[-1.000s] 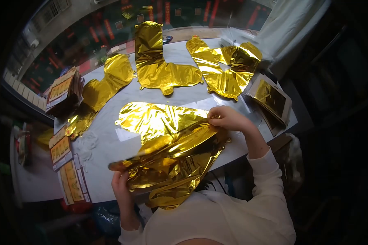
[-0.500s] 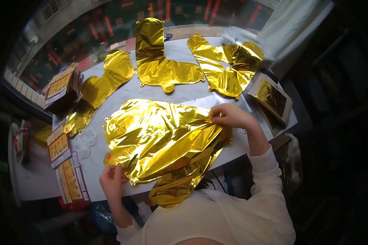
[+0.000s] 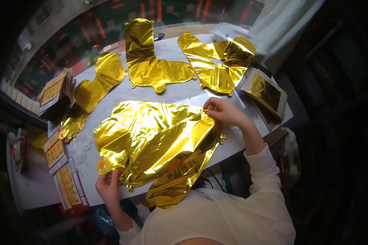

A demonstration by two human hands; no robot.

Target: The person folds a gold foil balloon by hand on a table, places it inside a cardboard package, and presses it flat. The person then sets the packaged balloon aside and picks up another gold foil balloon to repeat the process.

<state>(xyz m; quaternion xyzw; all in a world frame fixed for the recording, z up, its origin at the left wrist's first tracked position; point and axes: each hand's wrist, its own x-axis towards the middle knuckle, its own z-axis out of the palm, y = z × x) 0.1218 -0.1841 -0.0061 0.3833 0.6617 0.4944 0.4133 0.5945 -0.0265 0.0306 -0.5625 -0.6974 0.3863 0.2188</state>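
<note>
A large, creased gold foil balloon (image 3: 163, 139) lies flat and uninflated across the near part of the table, one section hanging over the front edge toward my lap. My left hand (image 3: 109, 188) pinches its lower left corner, close to a tab with a red spot. At the upper right corner, my right hand (image 3: 225, 112) grips the foil between thumb and fingers. Beyond it lie an L-shaped gold foil balloon (image 3: 159, 69), a ring-like gold foil balloon (image 3: 221, 61) with a hole, and a long gold foil balloon (image 3: 95, 92) at the left.
A stack of printed packets (image 3: 57, 92) stands at the table's left edge, with more FALL packets (image 3: 63, 171) nearer me. Crumpled clear plastic (image 3: 81, 146) lies beside them. Flat packages (image 3: 265, 94) sit at the right edge. A white curtain (image 3: 284, 24) hangs by the window.
The balloon's left side has been spread further left and its surface pulled smoother. My left hand moved slightly left and down; my right hand still grips the upper right corner. The view shifted slightly.
</note>
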